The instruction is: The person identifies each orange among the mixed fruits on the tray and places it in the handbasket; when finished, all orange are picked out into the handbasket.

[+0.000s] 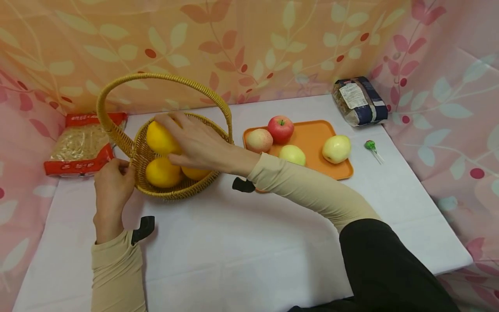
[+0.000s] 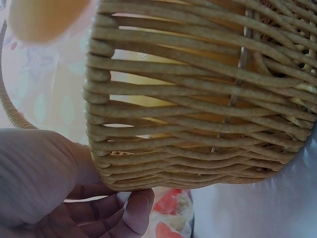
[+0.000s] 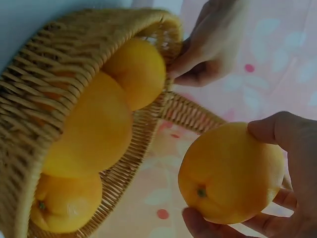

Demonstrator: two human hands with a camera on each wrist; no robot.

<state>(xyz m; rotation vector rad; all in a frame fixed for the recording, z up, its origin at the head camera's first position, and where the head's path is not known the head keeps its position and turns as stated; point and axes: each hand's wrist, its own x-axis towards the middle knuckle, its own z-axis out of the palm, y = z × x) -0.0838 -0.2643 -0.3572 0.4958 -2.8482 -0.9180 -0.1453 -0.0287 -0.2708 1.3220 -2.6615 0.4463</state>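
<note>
A wicker basket [image 1: 167,195] with a tall arched handle stands at the left of the table. Its rim is pinched at the left side by my left hand [image 1: 113,186], thumb on one side and fingers on the other, as the left wrist view shows. Over the basket's opening, my right hand [image 1: 200,143] holds an orange [image 3: 230,173] between thumb and fingers. Three other oranges lie inside; the right wrist view shows a large orange [image 3: 91,129] between two more. From above, the right hand partly covers the fruit.
An orange tray [image 1: 312,134] to the right bears a red apple [image 1: 280,129], a peach [image 1: 259,141] and two pale yellow-green fruits. A red-edged clear bag [image 1: 82,147] lies behind the left hand. At the back right are a dark-labelled package [image 1: 360,102] and a green-topped lollipop [image 1: 370,145].
</note>
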